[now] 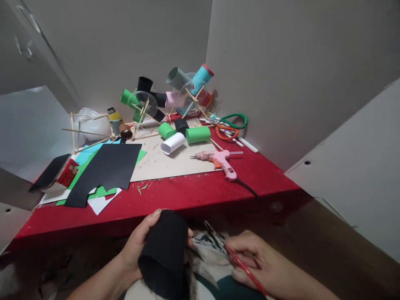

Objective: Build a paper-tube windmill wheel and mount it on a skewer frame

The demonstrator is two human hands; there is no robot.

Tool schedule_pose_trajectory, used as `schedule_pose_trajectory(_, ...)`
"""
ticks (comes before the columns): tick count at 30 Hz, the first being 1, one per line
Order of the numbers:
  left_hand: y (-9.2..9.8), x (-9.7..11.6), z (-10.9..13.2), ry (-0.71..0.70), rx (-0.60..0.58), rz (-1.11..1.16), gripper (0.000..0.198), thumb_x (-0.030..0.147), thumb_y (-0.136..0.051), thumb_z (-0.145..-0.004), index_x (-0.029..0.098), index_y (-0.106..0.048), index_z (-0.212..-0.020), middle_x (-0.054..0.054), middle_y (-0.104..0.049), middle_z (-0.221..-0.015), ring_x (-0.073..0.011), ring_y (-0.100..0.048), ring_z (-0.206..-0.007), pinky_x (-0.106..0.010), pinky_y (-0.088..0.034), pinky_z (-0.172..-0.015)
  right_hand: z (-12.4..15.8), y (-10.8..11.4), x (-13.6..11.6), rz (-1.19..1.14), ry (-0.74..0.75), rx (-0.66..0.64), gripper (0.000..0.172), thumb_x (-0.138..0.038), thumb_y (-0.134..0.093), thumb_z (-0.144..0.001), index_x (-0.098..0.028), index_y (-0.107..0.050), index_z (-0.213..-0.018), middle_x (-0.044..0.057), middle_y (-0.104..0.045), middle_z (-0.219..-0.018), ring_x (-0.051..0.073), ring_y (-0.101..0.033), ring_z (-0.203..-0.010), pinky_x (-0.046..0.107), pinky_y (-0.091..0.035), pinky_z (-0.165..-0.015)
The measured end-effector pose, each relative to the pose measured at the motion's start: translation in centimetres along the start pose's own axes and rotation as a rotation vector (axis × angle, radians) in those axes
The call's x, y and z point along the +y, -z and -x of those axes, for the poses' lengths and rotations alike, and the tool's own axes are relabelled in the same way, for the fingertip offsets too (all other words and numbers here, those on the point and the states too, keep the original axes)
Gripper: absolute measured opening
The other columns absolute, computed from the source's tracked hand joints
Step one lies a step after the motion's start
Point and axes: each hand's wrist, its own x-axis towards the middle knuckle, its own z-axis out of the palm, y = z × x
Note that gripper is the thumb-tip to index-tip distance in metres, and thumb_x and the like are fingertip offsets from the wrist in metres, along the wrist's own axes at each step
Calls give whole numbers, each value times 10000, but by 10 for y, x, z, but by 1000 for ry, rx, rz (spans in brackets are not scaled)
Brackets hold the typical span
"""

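My left hand point(140, 239) is wrapped round a black paper tube point(165, 252), thumb at its upper rim and fingertips showing on the far side. The tube is tilted, its open end towards me. To its right, my right hand point(250, 258) is closed on red-handled scissors point(215, 237), metal blades pointing up and left towards the tube. A gap separates the blades from the tube. Both hands are below the table's front edge, over my lap, where dark paper scraps lie.
A pink glue gun point(218, 160) lies on the red-covered table point(187, 189) beside green point(198, 135) and white paper tubes point(173, 143). Black sheets point(106, 166) lie at left. Stick frames with clear discs point(143, 104) stand behind. Green-handled scissors point(234, 121) rest at right; walls enclose the table.
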Motion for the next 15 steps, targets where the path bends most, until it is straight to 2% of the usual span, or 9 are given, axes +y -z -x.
schedule_pose_trajectory(3, -4, 1, 5, 26, 23, -1, 555, 560, -641, -792, 46, -756, -967, -147, -761, -895, -175, -703, -741, -225, -531, -655, -8, 0, -25, 71, 96, 0, 338, -214, -609, -711, -208, -299, -575, -70, -281, -581, 77, -262, -532, 227, -204, -484)
schedule_pose_trajectory(7, -2, 6, 1, 19, 2, -8, 551, 535, -609, -823, 36, -744, -1015, -163, -765, -882, -190, -709, -725, -235, -517, -620, -21, 4, -37, 214, 198, 92, 319, -230, -625, -727, -201, -344, -579, -77, -306, -567, 75, -278, -526, 226, -212, -476)
schedule_pose_trajectory(12, 3, 14, -11, 16, -28, 36, 569, 543, -529, -870, 36, -722, -1039, -180, -765, -892, -199, -719, -719, -256, -525, -644, -38, 7, -41, 298, 166, 110, 255, -299, -650, -761, -172, -497, -601, -70, -352, -565, 83, -302, -543, 222, -241, -492)
schedule_pose_trajectory(15, 7, 22, -17, -46, 42, 42, 442, 473, -544, -885, 87, -711, -1019, -164, -765, -939, -224, -728, -831, -285, -536, -718, -47, 10, -42, 279, 138, 139, 279, -335, -666, -771, -171, -508, -609, -64, -373, -563, 87, -315, -550, 225, -241, -495)
